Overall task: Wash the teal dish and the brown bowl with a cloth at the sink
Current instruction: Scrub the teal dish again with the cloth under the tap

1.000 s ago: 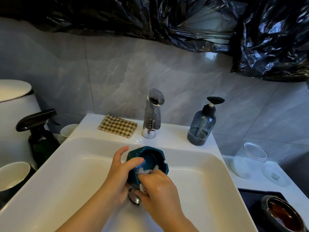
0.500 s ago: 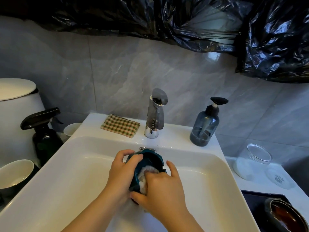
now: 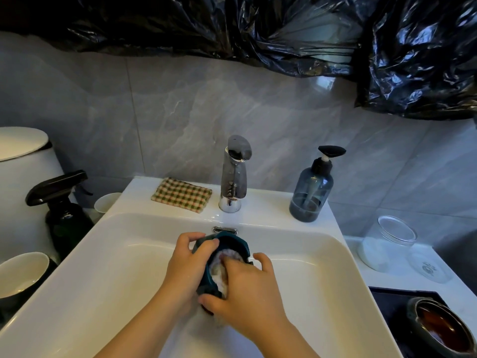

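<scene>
The teal dish [image 3: 229,244] is held tipped on its side over the middle of the white sink [image 3: 103,267], just in front of the overflow slot at the back wall of the basin. The left hand [image 3: 185,267] grips it from the left, its fingers [image 3: 206,245] curled over the upper rim. A pale cloth [image 3: 219,273] fills the hollow of the dish; the right hand [image 3: 247,288] presses it in with bent fingers [image 3: 229,262], the thumb hooked under the dish's lower edge and one finger spread out past the rim to the right. Behind the basin, a chrome tap [image 3: 235,174] stands on the sink's back ledge, with a folded checked towel [image 3: 182,194] lying to its left and a smoky soap bottle [image 3: 311,192] with a black pump to its right. On the white surface [image 3: 361,277] right of the sink are a glass jar [image 3: 387,241] and a clear lid [image 3: 428,267], and nearer the camera the brown bowl [image 3: 444,329] sits on a dark mat [image 3: 387,301], well apart from the hands. Left of the sink stand a dark spray bottle [image 3: 64,213], a paper cup [image 3: 105,201] and a white bowl [image 3: 22,273].
</scene>
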{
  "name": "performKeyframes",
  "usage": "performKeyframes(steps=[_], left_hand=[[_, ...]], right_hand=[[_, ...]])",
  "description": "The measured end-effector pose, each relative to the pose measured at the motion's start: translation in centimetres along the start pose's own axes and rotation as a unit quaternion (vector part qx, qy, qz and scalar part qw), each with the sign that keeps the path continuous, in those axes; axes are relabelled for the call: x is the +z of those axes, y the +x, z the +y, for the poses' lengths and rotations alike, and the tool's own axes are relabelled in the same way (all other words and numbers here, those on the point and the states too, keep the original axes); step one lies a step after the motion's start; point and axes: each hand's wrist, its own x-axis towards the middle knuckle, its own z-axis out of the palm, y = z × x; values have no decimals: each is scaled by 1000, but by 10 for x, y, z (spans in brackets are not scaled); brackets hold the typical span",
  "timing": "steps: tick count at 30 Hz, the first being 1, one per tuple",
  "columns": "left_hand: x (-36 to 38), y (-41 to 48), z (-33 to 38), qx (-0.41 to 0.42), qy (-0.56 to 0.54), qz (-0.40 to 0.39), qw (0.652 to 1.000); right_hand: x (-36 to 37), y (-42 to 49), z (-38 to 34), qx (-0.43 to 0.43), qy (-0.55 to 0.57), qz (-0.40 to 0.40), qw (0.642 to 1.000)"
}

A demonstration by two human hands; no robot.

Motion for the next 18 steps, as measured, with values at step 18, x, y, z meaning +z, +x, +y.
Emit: performKeyframes(steps=[18], left_hand=[[-4,1,4,19,36,7,999]], right_hand=[[5,2,-3,3,6,-3,1000]])
